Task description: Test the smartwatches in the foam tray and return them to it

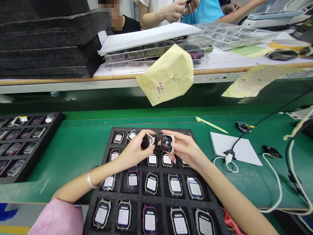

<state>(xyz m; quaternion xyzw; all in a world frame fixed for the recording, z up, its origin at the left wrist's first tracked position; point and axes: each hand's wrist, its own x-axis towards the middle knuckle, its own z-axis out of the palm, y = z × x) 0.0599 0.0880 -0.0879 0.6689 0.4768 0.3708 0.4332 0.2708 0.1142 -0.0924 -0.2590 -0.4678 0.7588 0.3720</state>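
I count two black foam trays on the green belt [80,143]. The middle tray [161,198] shows fifteen watches [151,182] in full: two in the far row, three in the next and five in each of the two nearest rows. The left tray [58,117] runs out of sight, so I can't tally it. Two more are off the foam, the dark-faced watch [147,141] in the left hand [133,151] and the second watch [167,143] in the right hand [188,151]. Besides these I see one green pen [210,125], one white sheet [236,148], one yellow envelope [168,75] and one bracelet [91,178].
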